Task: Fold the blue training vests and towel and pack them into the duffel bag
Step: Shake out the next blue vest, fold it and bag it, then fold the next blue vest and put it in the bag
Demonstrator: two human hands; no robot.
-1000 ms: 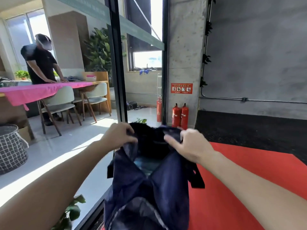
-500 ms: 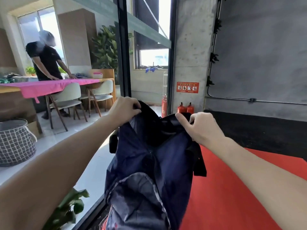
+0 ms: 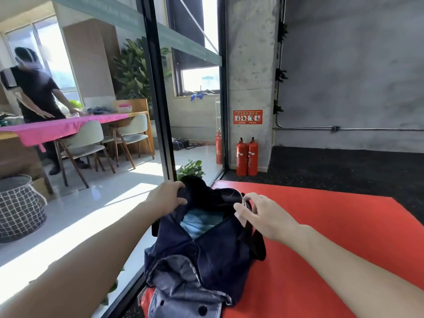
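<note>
The dark navy duffel bag [image 3: 202, 244] lies on the red mat [image 3: 321, 226], its mouth gaping, with light blue fabric [image 3: 197, 222] showing inside, between the two sets of fingers. The left hand [image 3: 166, 196] grips the far left rim, fingers curled over the cloth. The right hand [image 3: 263, 214] touches the right rim, fingers loosely spread; whether they pinch anything cannot be told. Beyond the fingertips stand red fire extinguishers [image 3: 247, 157].

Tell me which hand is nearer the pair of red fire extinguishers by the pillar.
Right. The right hand rests at the duffel bag opening's right edge, below the fire extinguishers. The left hand grips the opening's left edge, farther left of them.
</note>
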